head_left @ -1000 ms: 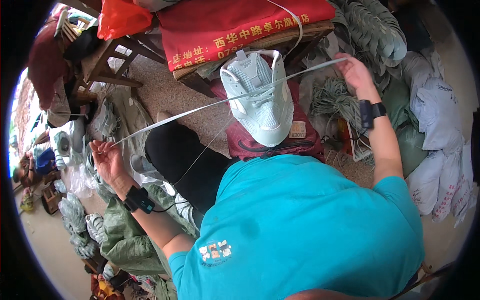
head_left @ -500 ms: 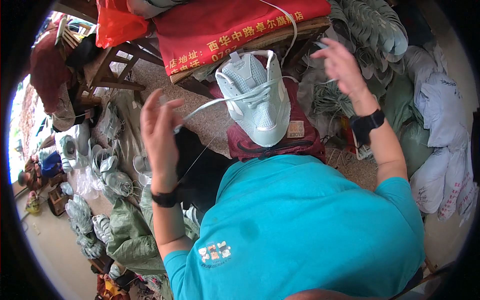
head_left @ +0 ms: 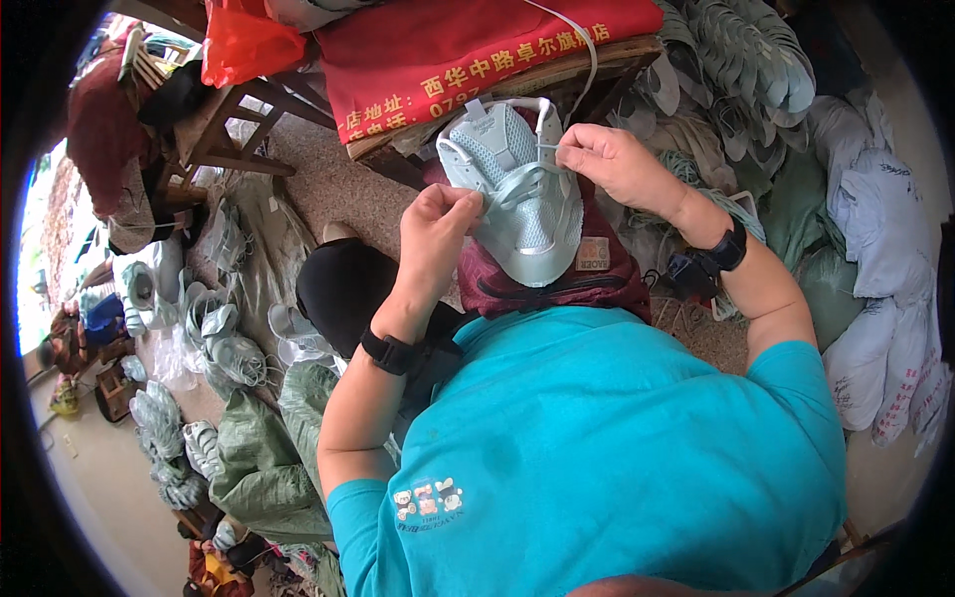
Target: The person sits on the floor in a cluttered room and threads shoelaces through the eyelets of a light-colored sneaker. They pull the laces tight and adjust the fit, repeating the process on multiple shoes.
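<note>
A pale mint sneaker (head_left: 532,239) rests on maroon cloth (head_left: 625,287) over my lap, its toe pointing toward me and its tongue standing up at the far end. A flat pale shoelace (head_left: 525,179) crosses the lower part of the opening. My left hand (head_left: 430,239) is closed in a pinch at the shoe's left edge, on the lace. At the right eyelet row, my right hand (head_left: 625,171) pinches the lace between thumb and forefinger. The exact lace ends are hidden by my fingers.
Just beyond the shoe stands a wooden bench (head_left: 507,99) draped with red printed cloth (head_left: 458,45). Pale shoe parts (head_left: 741,55) are piled at the far right, above white sacks (head_left: 870,239). Several shoes (head_left: 219,333) and a green sack (head_left: 259,458) lie on the left.
Both hands have come inward from wide apart to the two sides of the shoe. The lace, earlier stretched out to the left, is now drawn in close to the shoe.
</note>
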